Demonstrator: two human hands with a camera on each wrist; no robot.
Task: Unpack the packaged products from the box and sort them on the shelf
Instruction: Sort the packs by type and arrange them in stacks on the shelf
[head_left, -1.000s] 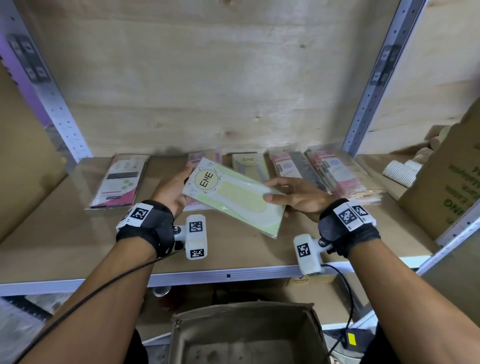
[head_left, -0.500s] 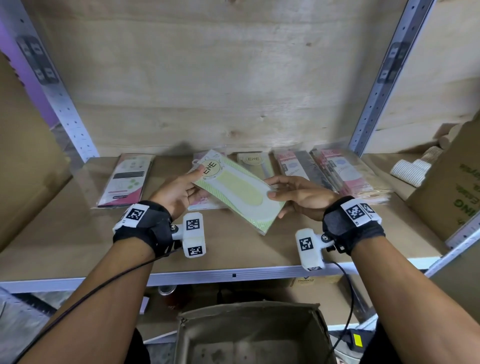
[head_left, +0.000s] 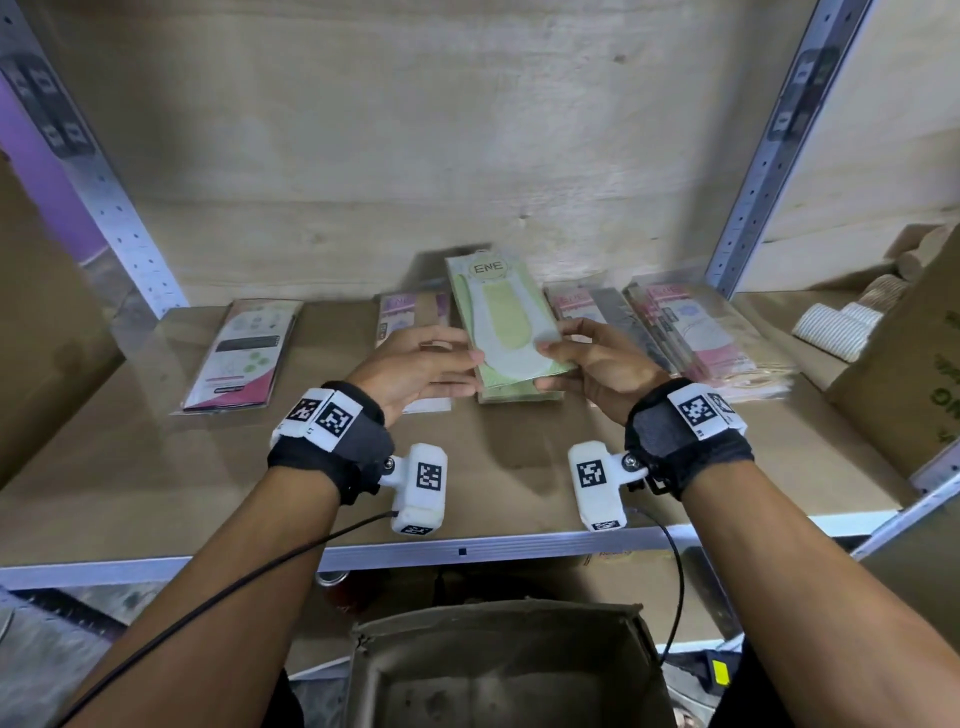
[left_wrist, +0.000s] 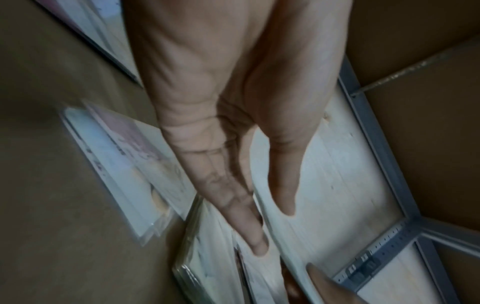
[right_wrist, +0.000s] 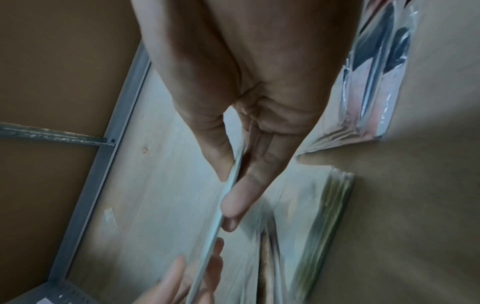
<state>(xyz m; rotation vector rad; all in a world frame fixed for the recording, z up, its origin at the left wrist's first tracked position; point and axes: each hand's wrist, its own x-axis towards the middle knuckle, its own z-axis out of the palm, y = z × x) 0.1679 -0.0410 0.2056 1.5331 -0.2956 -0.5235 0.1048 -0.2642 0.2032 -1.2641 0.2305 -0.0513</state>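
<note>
Both hands are up at the brown board shelf (head_left: 156, 467), and between them is the flat pale-green packet with the round "ENE" label (head_left: 501, 317), tilted with its labelled end toward the plywood back wall. The right hand (head_left: 597, 369) pinches its right edge, thumb on top and fingers beneath; the right wrist view shows that thin edge caught between thumb and forefinger (right_wrist: 233, 201). The left hand (head_left: 415, 369) reaches to the packet's left edge with long, nearly straight fingers (left_wrist: 249, 232); thumb and fingertips meet the edge, though a firm grip cannot be told from the blur.

The packet hangs just above a stack of matching green packets (head_left: 519, 392) lying mid-shelf. Just left of that stack, partly under the left hand, lies a pink-and-white packet (head_left: 410, 312). Toward the left end of the shelf, a pink, white and black packet (head_left: 241, 353) lies alone. Right of the green stack, pink packets in clear sleeves (head_left: 691, 332) are heaped near the grey metal upright (head_left: 753, 192). Below the shelf's front edge sits the open brown cardboard box (head_left: 498, 660).
</note>
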